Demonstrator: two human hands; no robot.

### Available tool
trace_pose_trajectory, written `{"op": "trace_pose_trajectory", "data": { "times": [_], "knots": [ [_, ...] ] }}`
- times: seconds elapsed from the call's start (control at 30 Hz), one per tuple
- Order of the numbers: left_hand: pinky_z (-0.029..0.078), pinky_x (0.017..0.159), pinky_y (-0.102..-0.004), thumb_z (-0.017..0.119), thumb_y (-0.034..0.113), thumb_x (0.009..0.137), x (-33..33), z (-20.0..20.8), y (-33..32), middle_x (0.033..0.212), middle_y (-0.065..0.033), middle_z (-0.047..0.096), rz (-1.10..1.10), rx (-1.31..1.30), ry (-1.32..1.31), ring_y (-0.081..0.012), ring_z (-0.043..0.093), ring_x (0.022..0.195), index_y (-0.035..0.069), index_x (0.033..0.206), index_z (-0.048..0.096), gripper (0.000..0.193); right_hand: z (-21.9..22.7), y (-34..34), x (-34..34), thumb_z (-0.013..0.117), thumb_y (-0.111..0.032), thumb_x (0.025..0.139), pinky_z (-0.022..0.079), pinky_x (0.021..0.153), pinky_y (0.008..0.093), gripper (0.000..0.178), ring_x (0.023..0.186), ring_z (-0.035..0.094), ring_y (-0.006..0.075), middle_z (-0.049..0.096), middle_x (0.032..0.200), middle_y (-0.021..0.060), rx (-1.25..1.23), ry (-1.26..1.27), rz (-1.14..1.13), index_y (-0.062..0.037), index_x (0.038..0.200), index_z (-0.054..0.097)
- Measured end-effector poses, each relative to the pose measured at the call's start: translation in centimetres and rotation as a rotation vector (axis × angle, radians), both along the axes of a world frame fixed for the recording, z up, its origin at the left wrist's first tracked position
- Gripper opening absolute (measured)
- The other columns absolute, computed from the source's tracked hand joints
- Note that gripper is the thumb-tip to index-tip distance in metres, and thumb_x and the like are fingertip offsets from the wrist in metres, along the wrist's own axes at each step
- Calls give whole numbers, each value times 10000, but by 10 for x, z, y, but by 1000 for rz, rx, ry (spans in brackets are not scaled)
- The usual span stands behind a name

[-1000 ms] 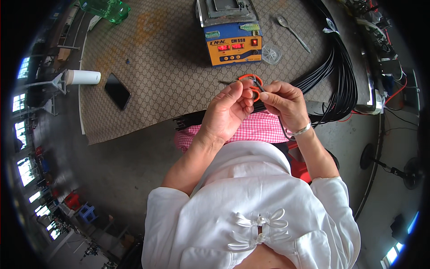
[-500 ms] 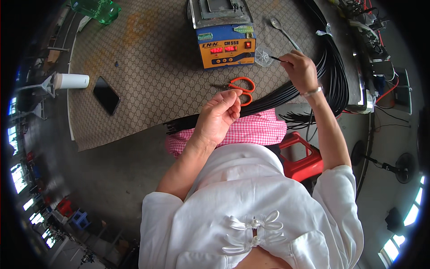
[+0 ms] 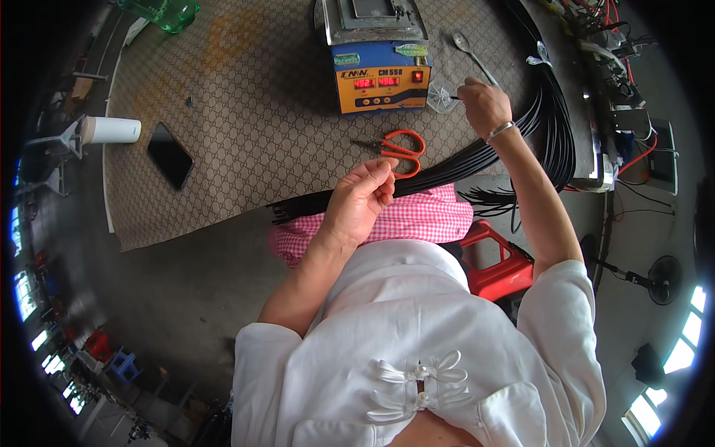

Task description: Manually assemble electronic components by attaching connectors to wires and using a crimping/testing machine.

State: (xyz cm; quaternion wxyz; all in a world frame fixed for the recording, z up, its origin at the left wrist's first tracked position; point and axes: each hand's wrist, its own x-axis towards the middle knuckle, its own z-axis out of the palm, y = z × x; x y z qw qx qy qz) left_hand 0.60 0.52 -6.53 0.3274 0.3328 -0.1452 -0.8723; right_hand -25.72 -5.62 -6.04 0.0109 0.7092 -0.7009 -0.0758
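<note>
My right hand (image 3: 488,108) is closed on a thin dark stick (image 3: 455,97), whose far end reaches to a small clear plastic dish (image 3: 442,97). My fingers hide most of the stick. Nearer to me, my left hand (image 3: 360,197) is held up with thumb and forefinger pinched together; whatever may be between them is too small to make out. Just beyond its fingertips lie orange-handled scissors (image 3: 406,153), their dark blades to the left. A bundle of black cables (image 3: 465,158) curves along the table's near edge and up the right side, passing below my right hand.
A blue and orange solder pot (image 3: 382,83) with red digits and a metal top stands ahead. A metal spoon (image 3: 475,58) lies to its right. At left are a dark phone (image 3: 170,156), a white cup (image 3: 112,130) and a green bottle (image 3: 165,10). A red stool (image 3: 497,261) stands near my right side.
My right hand has shifted slightly left and up, closer to the clear dish, and less of the stick shows. My left hand stays pinched, nearly in place. The whole view has shifted slightly.
</note>
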Motion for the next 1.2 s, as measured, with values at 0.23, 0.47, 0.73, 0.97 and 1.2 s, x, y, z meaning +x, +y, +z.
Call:
{"op": "trace_pose_trajectory", "data": {
  "times": [0.23, 0.47, 0.73, 0.97, 1.2],
  "knots": [
    [404, 611, -207, 529, 137, 860, 3, -3, 1, 732, 0, 534, -5, -2, 1, -77, 488, 659, 30, 974, 569, 161, 10, -1, -5, 506, -51, 749, 490, 694, 336, 137, 807, 595, 247, 570, 899, 60, -44, -43, -21, -84, 807, 625],
    [401, 612, -202, 520, 120, 860, 3, -5, 3, 744, -1, 533, -28, -7, 14, -74, 489, 664, 26, 990, 560, 165, 15, -11, -8, 519, -25, 726, 489, 704, 339, 139, 831, 593, 261, 586, 880, 78, 67, -38, -25, -65, 804, 626],
    [399, 609, -201, 512, 110, 861, 4, -7, 4, 749, -3, 532, -34, 1, 8, -74, 488, 664, 26, 996, 556, 165, 6, -14, -10, 525, -52, 737, 493, 687, 341, 130, 814, 603, 262, 617, 844, 93, 53, -77, -41, -61, 806, 635],
    [400, 610, -201, 517, 120, 862, 8, -12, 1, 745, -5, 532, -35, 10, 23, -75, 487, 662, 26, 991, 553, 164, 42, -7, -24, 640, -96, 692, 470, 624, 281, 126, 662, 602, 177, 626, 752, 75, -47, -605, -87, -33, 798, 666],
    [397, 601, -196, 530, 117, 855, 6, -12, -3, 728, -4, 535, -9, 45, 24, -77, 486, 642, 20, 981, 556, 161, 66, -24, -8, 667, -55, 678, 453, 573, 247, 106, 629, 568, 129, 564, 726, 34, -316, -829, 52, -33, 781, 653]
  ]
}}
